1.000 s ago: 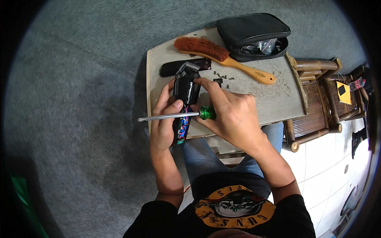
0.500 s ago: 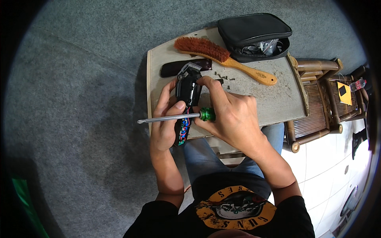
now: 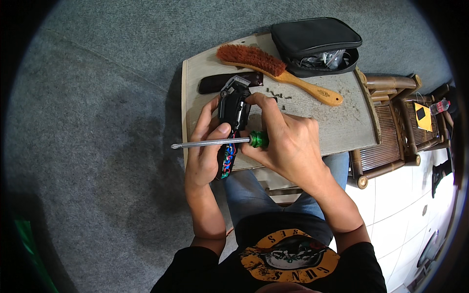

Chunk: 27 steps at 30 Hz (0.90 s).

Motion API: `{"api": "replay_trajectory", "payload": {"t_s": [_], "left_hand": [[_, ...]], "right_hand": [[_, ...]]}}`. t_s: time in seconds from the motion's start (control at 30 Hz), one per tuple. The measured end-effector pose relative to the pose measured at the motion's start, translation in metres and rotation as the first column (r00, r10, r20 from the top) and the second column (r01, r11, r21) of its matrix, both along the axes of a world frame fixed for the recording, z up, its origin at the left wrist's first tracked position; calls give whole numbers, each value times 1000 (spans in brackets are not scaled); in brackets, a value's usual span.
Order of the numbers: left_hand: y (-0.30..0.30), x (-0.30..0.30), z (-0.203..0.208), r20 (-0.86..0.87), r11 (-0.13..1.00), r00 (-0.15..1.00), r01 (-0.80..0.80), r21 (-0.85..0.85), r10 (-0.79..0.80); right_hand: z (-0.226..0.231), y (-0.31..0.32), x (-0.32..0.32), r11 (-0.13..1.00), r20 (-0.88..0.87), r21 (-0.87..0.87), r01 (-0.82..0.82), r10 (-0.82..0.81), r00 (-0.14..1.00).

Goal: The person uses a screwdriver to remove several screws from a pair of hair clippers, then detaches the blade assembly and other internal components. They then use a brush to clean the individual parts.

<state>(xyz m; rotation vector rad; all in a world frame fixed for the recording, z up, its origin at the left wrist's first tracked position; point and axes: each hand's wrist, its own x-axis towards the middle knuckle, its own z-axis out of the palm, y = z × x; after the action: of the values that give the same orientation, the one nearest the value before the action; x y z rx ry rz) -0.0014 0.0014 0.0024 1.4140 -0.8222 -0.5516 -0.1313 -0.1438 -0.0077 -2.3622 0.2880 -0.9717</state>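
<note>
The left hand point(image 3: 201, 161) grasps a black hair clipper point(image 3: 234, 111) around its body, blade end pointing away, over the near left part of the tabletop point(image 3: 337, 124). The right hand point(image 3: 292, 140) has the handle of a green screwdriver point(image 3: 210, 143) gathered in its palm, index finger touching the clipper's side; the shaft crosses above what look like exposed wires point(image 3: 228, 158), tip pointing left. The step in hand seems to be adjusting or seating a part in the opened clipper; the next move probably calls for a steady left grip and, for any screwing, swinging the tip round. Just beyond lie a dark, long casing piece point(image 3: 212, 84) and small loose screws point(image 3: 280, 95), easily knocked away, then a red-bristled brush point(image 3: 282, 74) and an open black pouch point(image 3: 315, 38)
</note>
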Motion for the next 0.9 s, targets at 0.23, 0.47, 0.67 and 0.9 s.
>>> {"api": "replay_trajectory", "payload": {"t_s": [0.23,0.47,0.67,0.9], "left_hand": [[1,0,-1,-18,1000,1000,-13,3,13],[2,2,-1,-3,1000,1000,14,4,-14],[3,0,0,-36,1000,999,11,-8,-11],[3,3,-6,-12,999,1000,-20,-45,19]], "right_hand": [[7,-1,-2,1000,-46,-14,-23,22,999],[0,1,3,1000,24,-7,29,-29,999],[7,-1,0,999,-31,-46,-10,9,999],[3,-1,0,1000,-41,-2,-4,4,999]]}}
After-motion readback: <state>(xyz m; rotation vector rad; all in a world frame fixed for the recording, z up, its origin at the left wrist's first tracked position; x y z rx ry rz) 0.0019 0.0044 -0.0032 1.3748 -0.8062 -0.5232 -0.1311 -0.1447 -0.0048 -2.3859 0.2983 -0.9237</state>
